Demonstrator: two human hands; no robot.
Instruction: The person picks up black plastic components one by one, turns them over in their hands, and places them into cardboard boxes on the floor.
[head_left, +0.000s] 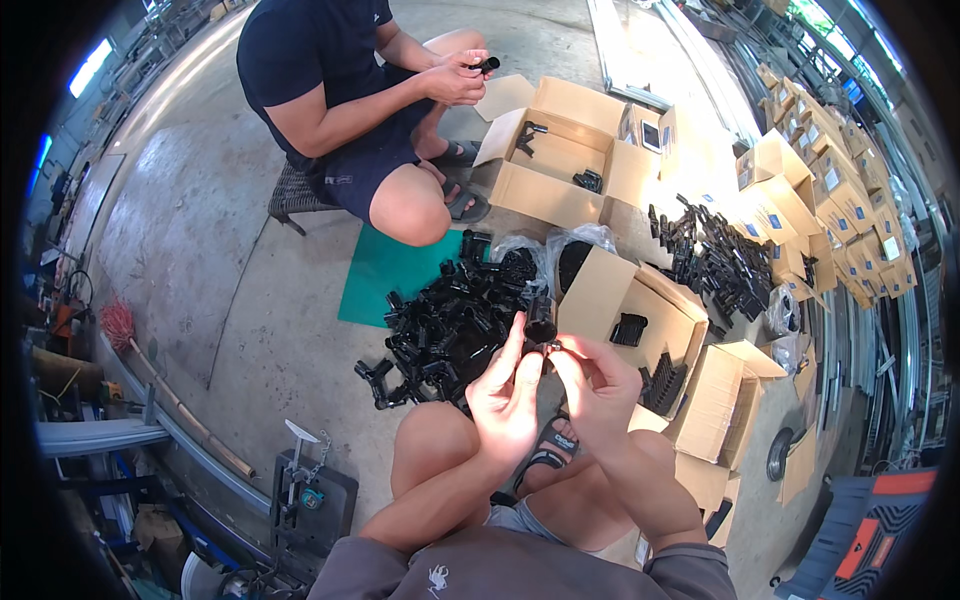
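In front of my knees, my left hand (503, 398) grips a black tubular pipe fitting (541, 320), its round end pointing away from me. The fingers of my right hand (600, 392) are pinched together at the fitting's near end, on a small shiny metal piece (553, 346) too small to name surely. Just beyond and left of my hands lies a heap of similar black fittings (440, 335), partly on a green mat (372, 285). An open cardboard box (592, 290) with black parts inside stands right of my hands.
Across from me a seated person (330, 110) holds a black part. Before them stands another open box (570, 205). Loose black parts (715, 255) lie on the floor at right, near stacked cartons (840, 200). A broom (180, 400) lies at left, a grey-and-red case (860, 545) at lower right.
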